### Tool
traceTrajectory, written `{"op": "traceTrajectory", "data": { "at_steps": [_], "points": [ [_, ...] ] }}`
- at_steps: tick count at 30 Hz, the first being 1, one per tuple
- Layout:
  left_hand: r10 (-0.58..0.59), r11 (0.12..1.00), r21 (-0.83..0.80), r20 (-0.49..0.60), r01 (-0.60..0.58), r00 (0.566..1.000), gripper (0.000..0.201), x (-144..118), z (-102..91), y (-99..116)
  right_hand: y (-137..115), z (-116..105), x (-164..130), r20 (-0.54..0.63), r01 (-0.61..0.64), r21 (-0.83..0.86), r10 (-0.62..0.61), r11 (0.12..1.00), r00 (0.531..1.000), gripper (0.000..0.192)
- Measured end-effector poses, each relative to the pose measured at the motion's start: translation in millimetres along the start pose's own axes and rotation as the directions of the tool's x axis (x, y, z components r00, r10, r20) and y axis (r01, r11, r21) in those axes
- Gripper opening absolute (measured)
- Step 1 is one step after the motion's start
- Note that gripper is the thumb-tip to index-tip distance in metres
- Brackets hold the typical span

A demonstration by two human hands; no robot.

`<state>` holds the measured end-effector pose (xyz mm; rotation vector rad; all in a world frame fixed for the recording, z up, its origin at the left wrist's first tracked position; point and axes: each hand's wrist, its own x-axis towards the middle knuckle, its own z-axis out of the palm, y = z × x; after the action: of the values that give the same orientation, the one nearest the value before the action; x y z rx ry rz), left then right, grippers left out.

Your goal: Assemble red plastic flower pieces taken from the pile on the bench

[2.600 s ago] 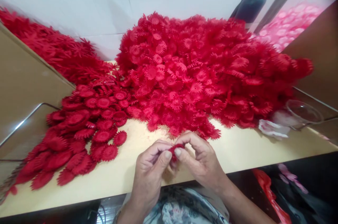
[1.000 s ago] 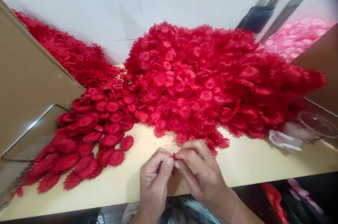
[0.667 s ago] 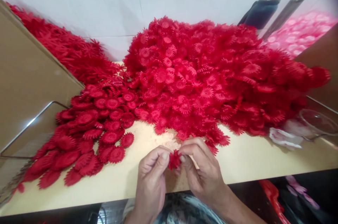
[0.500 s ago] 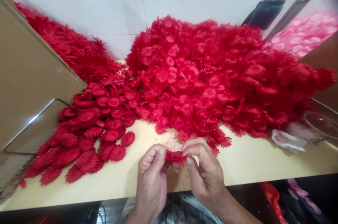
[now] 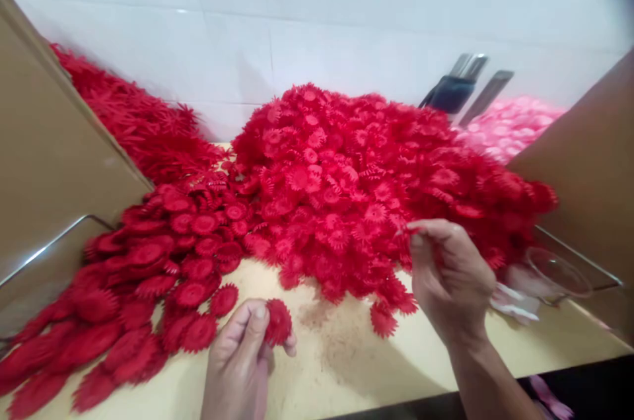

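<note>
Red flower pcs (image 5: 366,195) heaped on tan tabletop (image 5: 341,354), pink pile (image 5: 505,129) behind, white tile wall (image 5: 317,17).

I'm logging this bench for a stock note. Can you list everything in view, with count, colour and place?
big flower pile: too many to count, red, middle of the table against the wall
flat flower discs: dozens, red, left front of the table
spiky pieces: a heap, red, far left by the wall
pink pieces: a heap, pink, far right
cardboard panels: two, brown, left and right edges
clear dish: one, right edge
table: one, pale wood
left hand: grip on one red flower disc, above the table front
right hand: grip on a small red piece, at the big pile
</note>
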<state>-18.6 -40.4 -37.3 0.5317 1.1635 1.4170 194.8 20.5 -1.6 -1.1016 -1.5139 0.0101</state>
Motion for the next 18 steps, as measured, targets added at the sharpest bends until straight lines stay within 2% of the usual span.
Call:
{"op": "traceTrajectory", "data": {
  "at_steps": [2, 3, 5, 7, 9, 10, 11, 12, 13, 15, 16, 18],
  "points": [
    [-0.052, 0.998, -0.019, 0.013, 0.052, 0.999, 0.027, 0, 0.7, -2, 15, -3, 32, 0.025, 0.207, -0.250, -0.208, 0.946, 0.978, 0.012],
    [-0.068, 0.997, -0.022, 0.016, 0.068, 0.998, 0.027, 0, 1.5, -3, 21, -5, 46, 0.076, 0.270, -0.325, -0.260, 0.906, 0.963, 0.012],
    [-0.080, 0.997, -0.005, 0.035, 0.080, 0.996, 0.027, 1, 3.3, -5, 26, -8, 64, 0.174, 0.323, -0.384, -0.276, 0.865, 0.945, 0.016],
    [-0.058, 0.998, 0.033, 0.063, 0.056, 0.996, 0.028, 1, 5.6, -6, 20, -11, 64, 0.197, 0.296, -0.354, -0.239, 0.887, 0.951, 0.018],
    [0.016, 0.995, 0.102, 0.089, -0.025, 0.996, 0.030, 1, 9.5, -9, 5, -10, 47, 0.198, 0.196, -0.225, -0.152, 0.954, 0.968, 0.017],
    [0.068, 0.985, 0.151, 0.103, -0.084, 0.992, 0.030, 0, 12.2, -10, -5, -7, 34, 0.232, 0.121, -0.134, -0.088, 0.983, 0.969, 0.015],
    [0.123, 0.968, 0.204, 0.122, -0.146, 0.985, 0.030, -1, 15.4, -12, -15, -4, 20, 0.322, 0.016, -0.030, -0.005, 0.999, 0.947, 0.013],
    [0.168, 0.946, 0.254, 0.150, -0.202, 0.974, 0.029, -3, 18.9, -13, -25, 0, 5, 0.436, -0.093, 0.052, 0.061, 0.994, 0.898, 0.010],
    [0.199, 0.924, 0.292, 0.178, -0.245, 0.964, 0.028, -4, 22.3, -14, -34, 5, -8, 0.553, -0.196, 0.099, 0.110, 0.976, 0.826, 0.007],
    [0.214, 0.904, 0.321, 0.232, -0.282, 0.949, 0.026, -8, 28.0, -15, -46, 14, -30, 0.699, -0.388, 0.168, 0.168, 0.906, 0.695, 0.007],
    [0.206, 0.907, 0.315, 0.251, -0.281, 0.946, 0.026, -9, 29.6, -16, -48, 18, -38, 0.735, -0.469, 0.201, 0.184, 0.860, 0.653, 0.008],
    [0.196, 0.925, 0.273, 0.249, -0.263, 0.948, 0.027, -11, 30.0, -17, -48, 22, -48, 0.761, -0.593, 0.260, 0.215, 0.762, 0.611, 0.011]
  ]
}}
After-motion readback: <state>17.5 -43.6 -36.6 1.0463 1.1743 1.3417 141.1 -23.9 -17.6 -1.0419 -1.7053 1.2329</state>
